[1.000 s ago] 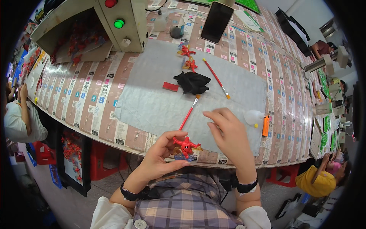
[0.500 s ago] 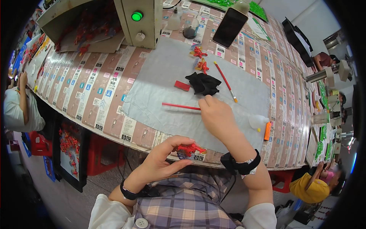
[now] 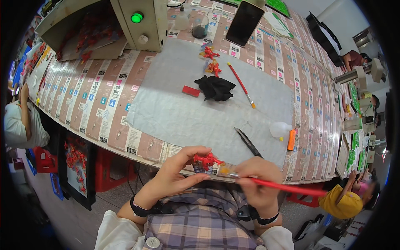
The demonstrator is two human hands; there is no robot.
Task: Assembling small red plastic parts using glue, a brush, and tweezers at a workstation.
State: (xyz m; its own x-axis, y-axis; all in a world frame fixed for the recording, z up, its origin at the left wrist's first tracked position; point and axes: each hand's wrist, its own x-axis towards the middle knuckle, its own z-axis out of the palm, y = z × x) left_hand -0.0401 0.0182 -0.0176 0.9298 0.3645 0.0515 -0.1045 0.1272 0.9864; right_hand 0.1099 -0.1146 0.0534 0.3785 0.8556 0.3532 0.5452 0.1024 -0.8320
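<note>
My left hand [image 3: 174, 167] is closed round a small red figurine [image 3: 208, 159] with a dark greyish lower part, held over the table's near edge. My right hand [image 3: 261, 178], a little blurred, grips a red-handled paintbrush [image 3: 293, 187]. The brush's yellowish bristles point left, close beside the figurine; whether they touch it I cannot tell. Dark tweezers [image 3: 248, 143] lie on the grey sheet [image 3: 166, 100] just beyond my right hand.
Farther up the sheet lie a black cloth [image 3: 215, 88], a red block [image 3: 191, 91], a second brush [image 3: 241, 84] and two red figurines [image 3: 213, 67]. A white bottle [image 3: 280, 129] and an orange object [image 3: 291, 140] are at right. A phone [image 3: 245, 24] and lit metal box [image 3: 139, 31] stand behind.
My right hand has lifted the red paintbrush off the sheet and brought it toward me, bristles beside the figurine. The tweezers now show. My left hand still holds the figurine.
</note>
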